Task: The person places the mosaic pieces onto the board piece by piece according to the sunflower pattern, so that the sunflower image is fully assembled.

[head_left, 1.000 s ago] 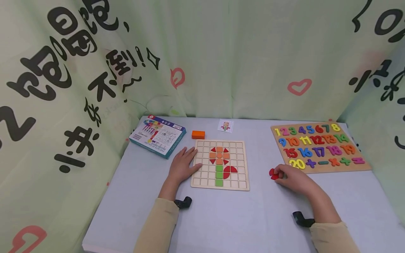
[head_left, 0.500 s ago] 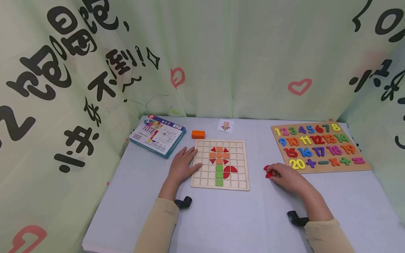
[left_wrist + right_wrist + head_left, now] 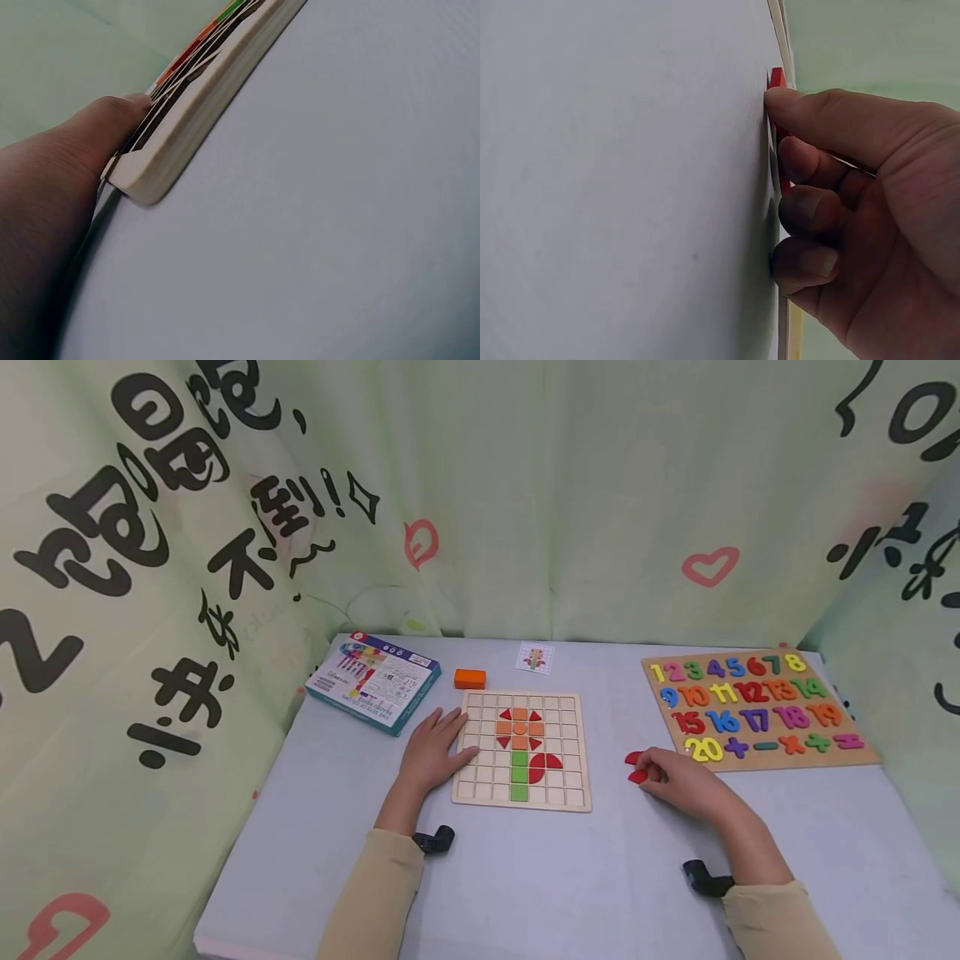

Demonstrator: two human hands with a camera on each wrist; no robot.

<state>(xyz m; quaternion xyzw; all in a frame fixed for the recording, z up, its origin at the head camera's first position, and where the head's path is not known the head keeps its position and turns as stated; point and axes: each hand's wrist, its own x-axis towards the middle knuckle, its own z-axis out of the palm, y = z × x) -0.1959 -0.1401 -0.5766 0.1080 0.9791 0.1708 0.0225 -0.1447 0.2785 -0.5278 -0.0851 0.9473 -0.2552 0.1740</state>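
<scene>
My left hand (image 3: 435, 750) lies with fingers spread at the left edge of a square wooden grid board (image 3: 471, 783), its thumb over the rim in the left wrist view. On the board, orange squares (image 3: 503, 728), small red triangles (image 3: 535, 716), a column of green squares (image 3: 519, 775) and red quarter-circle pieces (image 3: 553, 762) form a flower. To the right of the board, my right hand (image 3: 686, 783) pinches a small red piece (image 3: 638, 776) between thumb and finger, low at the table. A second red piece (image 3: 633, 757) shows just beyond its fingertips.
A wooden number board (image 3: 750, 758) stands behind my right hand. A puzzle box (image 3: 375, 681) lies at the back left, with an orange block (image 3: 470, 679) beside it. A small picture card (image 3: 535, 657) lies behind the grid board on the white table (image 3: 555, 885).
My right hand has shifted a little left toward the grid board, and both red pieces have moved left with it. My left hand stays where it was.
</scene>
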